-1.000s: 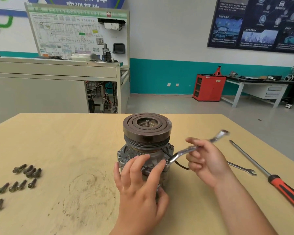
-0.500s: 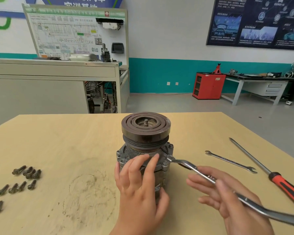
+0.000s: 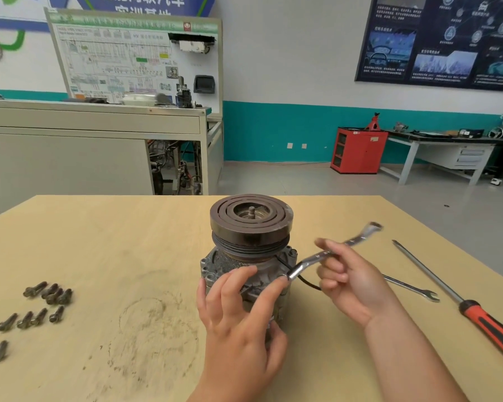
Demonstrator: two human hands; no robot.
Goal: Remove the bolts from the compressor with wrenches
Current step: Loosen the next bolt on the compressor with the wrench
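Observation:
The compressor stands upright in the middle of the wooden table, its dark grooved pulley on top. My left hand rests on the compressor's near side, fingers spread over the grey housing. My right hand grips a silver wrench by its shaft. The wrench's near end sits at the flange on the compressor's right side, by my left fingertip. Its far end points up and to the right. One bolt head shows on the flange's right corner.
Several removed bolts lie in loose rows at the table's left. A second silver wrench lies to the right of my right hand. Beyond it lies a long screwdriver with a red and black handle. Benches and a red cabinet stand behind.
My right hand has swung the wrench handle from low near the table's front right back up and away, its near end staying at the flange. My left hand kept its place.

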